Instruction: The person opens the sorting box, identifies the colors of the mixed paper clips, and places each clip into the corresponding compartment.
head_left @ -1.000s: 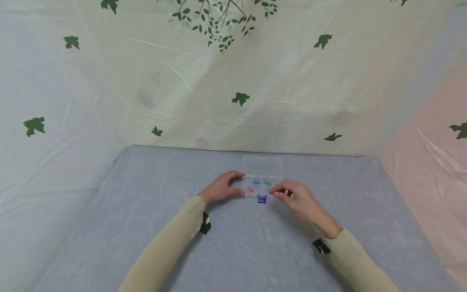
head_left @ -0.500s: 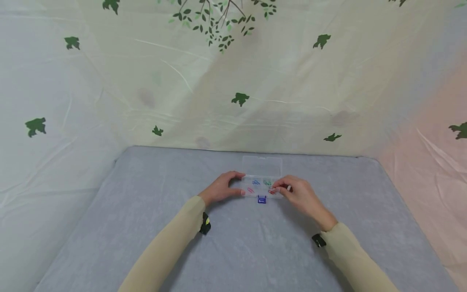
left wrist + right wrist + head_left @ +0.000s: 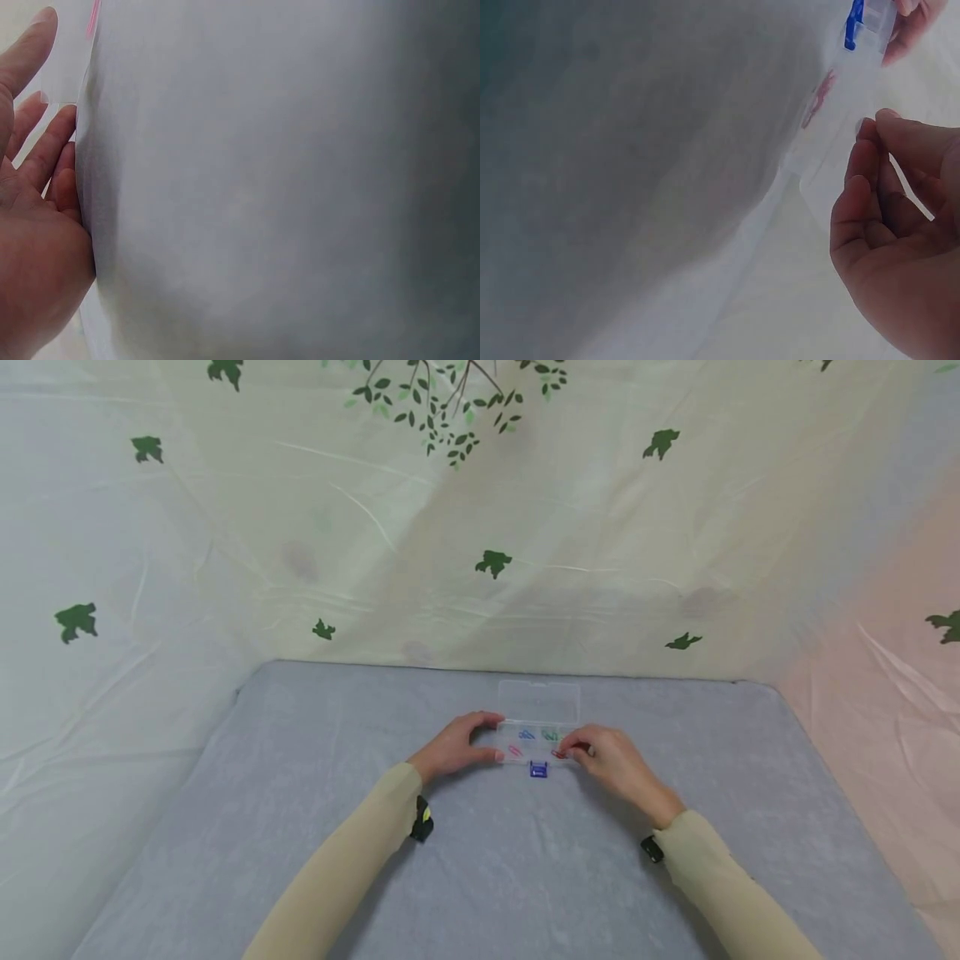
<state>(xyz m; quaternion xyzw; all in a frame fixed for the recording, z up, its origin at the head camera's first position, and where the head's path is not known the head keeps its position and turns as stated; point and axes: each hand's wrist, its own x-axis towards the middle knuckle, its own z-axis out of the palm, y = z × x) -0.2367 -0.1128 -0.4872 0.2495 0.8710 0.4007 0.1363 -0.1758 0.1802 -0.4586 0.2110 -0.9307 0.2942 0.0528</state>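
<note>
A clear plastic compartment box (image 3: 532, 758) lies on the grey cloth, its lid (image 3: 539, 701) folded back and a blue latch (image 3: 538, 770) at the front. My left hand (image 3: 459, 746) grips the box's left end, thumb in front and fingers behind. Inside are blue paper clips (image 3: 527, 735), green paper clips (image 3: 550, 736), a pink paper clip (image 3: 515, 750) and red paper clips (image 3: 820, 99). My right hand (image 3: 615, 764) is at the front right compartment, thumb and index fingertips together near the red clips. Whether a clip is between them cannot be made out.
Grey cloth (image 3: 480, 877) covers the table around the box. Behind it hangs a pale curtain (image 3: 420, 602) with green leaf prints, and a pinkish curtain (image 3: 885, 710) hangs at the right.
My right hand drew slightly back and right from the red clips, then came down a little over their compartment again. The left hand and the box have stayed in place.
</note>
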